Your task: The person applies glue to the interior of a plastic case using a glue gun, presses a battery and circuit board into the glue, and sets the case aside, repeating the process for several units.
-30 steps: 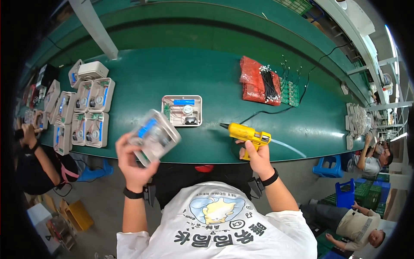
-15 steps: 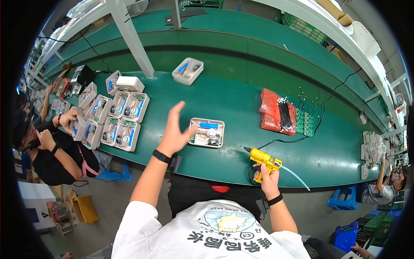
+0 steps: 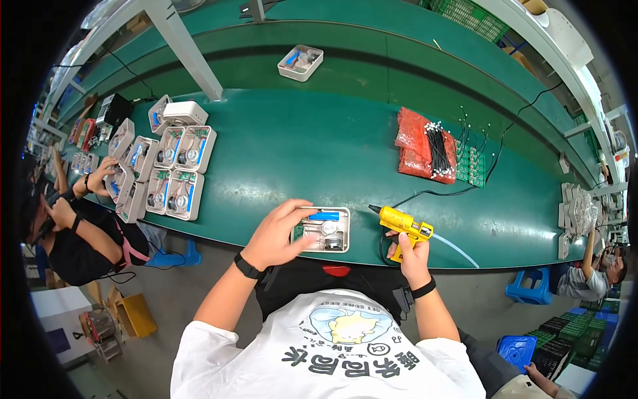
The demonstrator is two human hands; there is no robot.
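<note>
An open white plastic case (image 3: 347,231) lies near the bench edge in front of me, with a blue cylindrical cell (image 3: 324,216), wires and a round part inside. My left hand (image 3: 282,231) is at its left side, fingers apart and partly covering that end. In my right hand (image 3: 413,256) is a yellow hot glue gun (image 3: 403,223), nozzle pointing left toward the case. A translucent glue stick (image 3: 455,249) sticks out of its back. Farther off on the bench sits a similar open case (image 3: 302,76).
Several open cases (image 3: 179,214) are grouped at the left, where a co-worker's hand (image 3: 101,175) holds one. Red bags (image 3: 413,156), black cables (image 3: 437,149) and green circuit boards (image 3: 473,166) lie at right. A black cord (image 3: 425,193) runs from the gun. Metal posts (image 3: 183,50) stand at the back.
My left hand has come down to the near case, which now lies closer to me. The far case has slid farther away. My right hand still holds the glue gun.
</note>
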